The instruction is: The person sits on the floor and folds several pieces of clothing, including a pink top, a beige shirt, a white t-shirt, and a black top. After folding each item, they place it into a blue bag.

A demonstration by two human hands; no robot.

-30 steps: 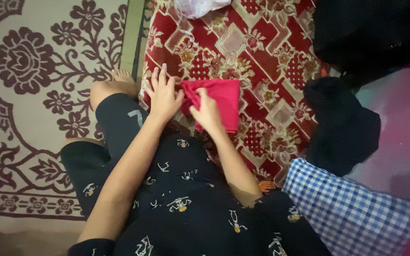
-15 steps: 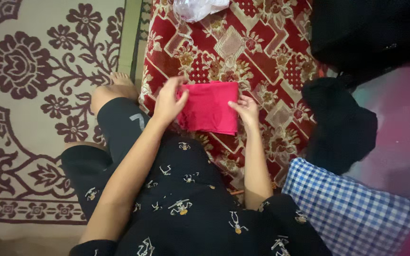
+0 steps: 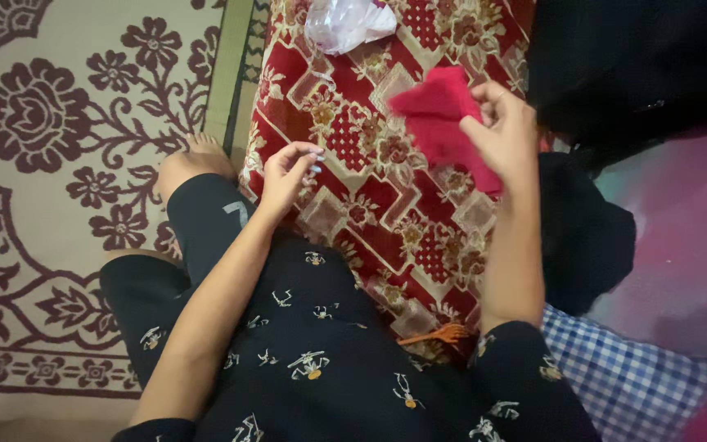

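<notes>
My right hand [image 3: 505, 131] holds a folded red cloth [image 3: 439, 123] lifted above the red patterned blanket [image 3: 370, 196], up near the dark pile at the right. My left hand [image 3: 288, 172] hovers over the blanket's left edge, its fingers loosely curled with nothing in them. I sit with my legs folded, in dark printed clothes, one bare foot [image 3: 206, 149] resting beside the blanket.
A crumpled clear plastic bag [image 3: 345, 23] lies at the blanket's top. Black garments [image 3: 591, 237] and a larger dark pile [image 3: 632, 65] sit at the right. A blue checked cloth [image 3: 640, 381] lies bottom right. An orange comb-like item [image 3: 443, 334] rests near my lap. A floral mat [image 3: 67, 164] covers the left.
My right hand has picked the red cloth up off the blanket and carried it up and to the right. My left hand has let go of it and stayed near the blanket's edge.
</notes>
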